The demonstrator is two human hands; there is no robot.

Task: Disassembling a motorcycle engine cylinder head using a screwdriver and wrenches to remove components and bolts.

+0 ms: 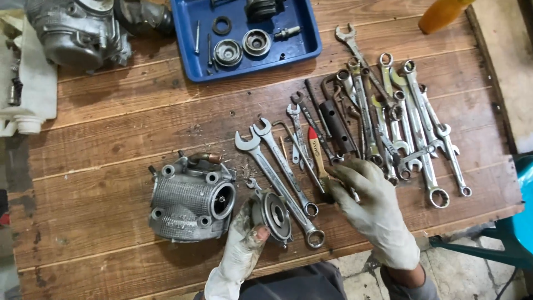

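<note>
Wooden plank table (111, 128) | left hand (244, 244) holds round metal part (273, 214) | right hand (372, 205) grips brush (319, 158)

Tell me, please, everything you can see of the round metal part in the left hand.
The round part is a grey metal disc-shaped cover with a dark central recess and a bright ring around its bore, greasy and worn. It stands on edge on the wooden table, face turned towards the camera. The gloved left hand holds it from below, a fingertip poking through the torn glove against its rim. It sits just right of the finned cylinder head, and a long wrench lies close on its right side.
</note>
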